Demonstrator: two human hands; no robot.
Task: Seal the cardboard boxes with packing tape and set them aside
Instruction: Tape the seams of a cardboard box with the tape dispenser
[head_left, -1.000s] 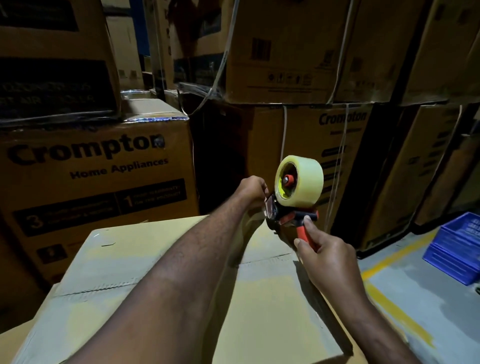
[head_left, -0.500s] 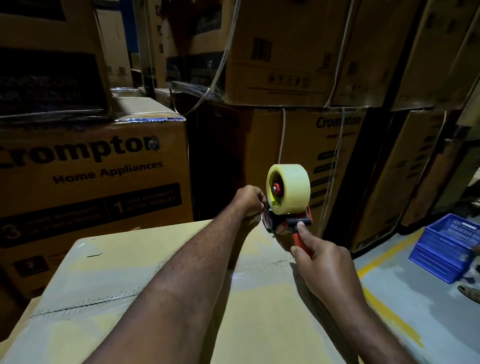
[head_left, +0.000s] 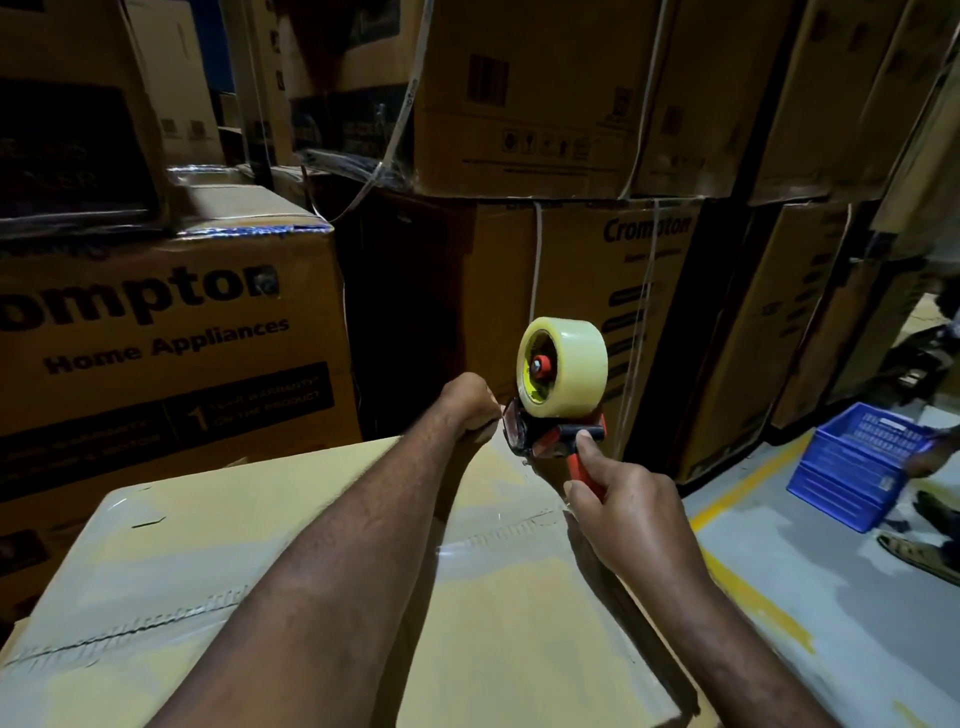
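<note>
1. Hardly anything has moved: the left hand (head_left: 467, 408), right hand (head_left: 628, 512) and dispenser (head_left: 553, 439) stay at the box's far edge. The view has swung, so the crate (head_left: 857, 462) sits further into the picture, with a sandalled foot (head_left: 919, 558) beside it.
2. The box (head_left: 249, 545) lies flat-topped right before the person, among stacked printed cartons (head_left: 156, 338). A glossy tape strip (head_left: 156, 626) already runs along its seam from left to right.
3. The dispenser stands at the far edge, its roll (head_left: 571, 364) upright on top and its mouth turned toward the left hand.
4. The right hand is wrapped round the dispenser's orange handle, thumb up on the frame.
5. The left hand is curled at the far edge, just beside the mouth; whether it pinches the tape end cannot be told.
6. The step in hand looks like the start of a new strip. The next move calls for pressing the tape end down over the edge, then drawing the dispenser straight back across the top before cutting. Setting the box aside is not yet done.
</note>
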